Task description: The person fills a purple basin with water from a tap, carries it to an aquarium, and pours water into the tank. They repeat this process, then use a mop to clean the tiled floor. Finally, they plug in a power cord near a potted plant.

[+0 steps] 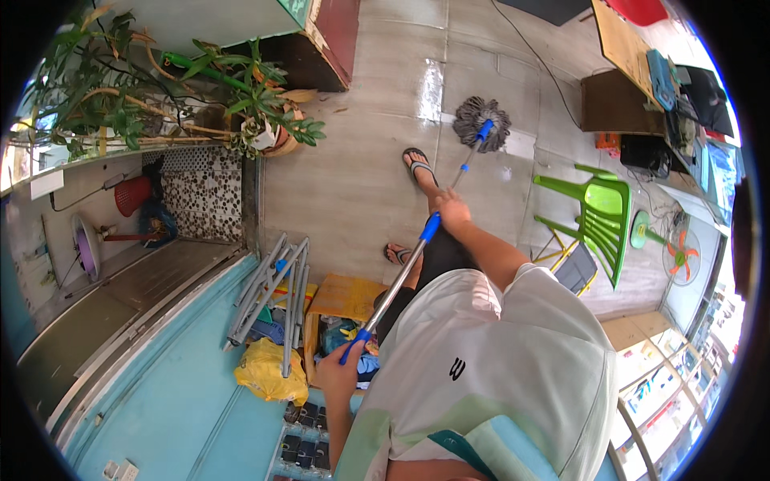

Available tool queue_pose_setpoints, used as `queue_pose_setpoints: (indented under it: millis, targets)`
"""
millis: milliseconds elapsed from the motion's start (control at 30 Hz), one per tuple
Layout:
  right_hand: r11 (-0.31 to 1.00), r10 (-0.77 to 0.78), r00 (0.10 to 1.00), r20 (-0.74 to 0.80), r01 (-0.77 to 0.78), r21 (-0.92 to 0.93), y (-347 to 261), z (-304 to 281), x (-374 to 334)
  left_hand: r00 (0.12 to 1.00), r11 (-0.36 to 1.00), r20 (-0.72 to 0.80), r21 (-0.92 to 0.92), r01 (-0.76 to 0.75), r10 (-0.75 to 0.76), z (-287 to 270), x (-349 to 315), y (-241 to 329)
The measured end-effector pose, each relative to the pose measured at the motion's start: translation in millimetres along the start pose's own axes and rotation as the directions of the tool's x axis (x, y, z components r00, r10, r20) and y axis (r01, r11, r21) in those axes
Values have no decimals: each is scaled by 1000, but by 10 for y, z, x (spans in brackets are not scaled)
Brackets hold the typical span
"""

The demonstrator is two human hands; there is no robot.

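Observation:
A mop with a long metal pole (403,272) and blue grips stretches from near my body out over the tiled floor. Its grey string head (480,122) rests on the wet, shiny tiles ahead of my feet. My left hand (343,370) grips the blue top end of the pole. My right hand (451,210) clasps the pole lower down, just past a blue collar. My feet in flip-flops (419,164) stand on the tiles beside the pole.
A green plastic chair (597,218) stands to the right, with a small fan (678,252) beyond it. Grey metal bars (277,293), a yellow bag (267,370) and a wooden stool (345,298) lie on the left. Potted plants (265,120) line the far left; a desk (626,88) stands upper right.

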State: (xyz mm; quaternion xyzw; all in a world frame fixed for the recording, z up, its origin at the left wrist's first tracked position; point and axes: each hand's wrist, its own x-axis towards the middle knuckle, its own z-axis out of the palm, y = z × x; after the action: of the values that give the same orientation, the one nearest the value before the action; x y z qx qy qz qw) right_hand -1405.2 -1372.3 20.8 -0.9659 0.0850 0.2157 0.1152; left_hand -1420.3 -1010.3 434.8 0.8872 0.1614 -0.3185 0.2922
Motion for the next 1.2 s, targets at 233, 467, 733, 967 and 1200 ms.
queue_pose_setpoints:
  millis: [233,467,733,967,1200]
  targets:
    - [998,38,999,12,-39,48,472,-754,1063,996,999,-74,8,40,-39,-162,444,1469]
    - [902,-379,904,-199,409,138,-951,-1097,971,961,966,-205,141,217,-186,-1108,-598,1422]
    - [832,-550,823,-142,555,-2,-452,-1009,1955,881,899,-197,-180,399,-430,-362,7,1339]
    - [998,-52,997,50,51,31,1272,-1315,4116,995,984,-59,-163,73,-84,734,1771,2662]
    - [962,-168,980,102,185,-199,1729,-2258,4784,991,978,-61,-165,-128,119,903,2111,3389]
